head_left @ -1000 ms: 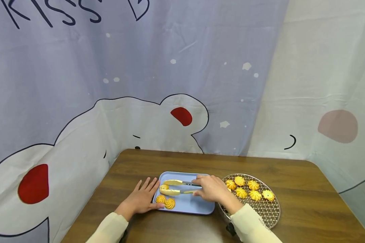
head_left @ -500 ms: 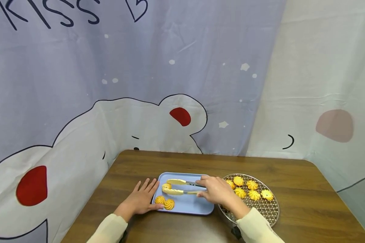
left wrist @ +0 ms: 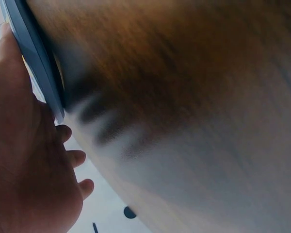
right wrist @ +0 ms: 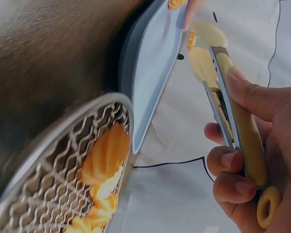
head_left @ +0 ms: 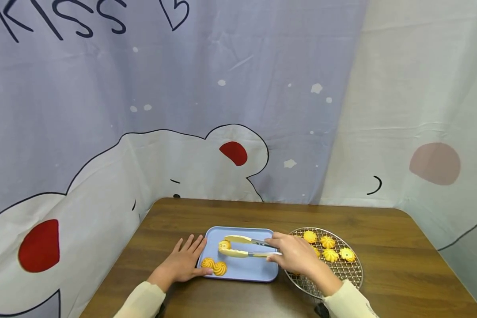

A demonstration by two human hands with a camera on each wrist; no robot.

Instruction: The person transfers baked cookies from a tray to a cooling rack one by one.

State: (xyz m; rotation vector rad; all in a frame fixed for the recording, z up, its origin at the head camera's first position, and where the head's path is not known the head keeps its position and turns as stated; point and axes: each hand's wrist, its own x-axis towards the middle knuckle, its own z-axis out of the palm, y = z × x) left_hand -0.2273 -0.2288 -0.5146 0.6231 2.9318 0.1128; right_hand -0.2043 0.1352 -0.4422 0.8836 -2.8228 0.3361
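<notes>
My right hand (head_left: 298, 254) grips a pair of tongs (head_left: 237, 253) with pale yellow tips; the thumb presses one arm and the fingers curl round the other in the right wrist view. Between the tips sits a swirled yellow cookie (head_left: 224, 245), over the left part of a light blue tray (head_left: 250, 270). Two more piped cookies (head_left: 220, 268) lie side by side in the tray's near left corner. My left hand (head_left: 179, 266) has its fingers spread beside the tray's left edge, the thumb on the near rim. Its fingertips are partly hidden in the left wrist view.
Just right of the tray stands a round wire rack (head_left: 350, 270) bearing several yellow piped cookies (head_left: 331, 255), partly covered by the right forearm. The wooden table (head_left: 401, 251) reaches back to a printed curtain (head_left: 302, 110).
My right hand has moved right, and the tongs with the cookie have shifted right over the tray. The left hand stays at the tray's edge. The head view has turned slightly.
</notes>
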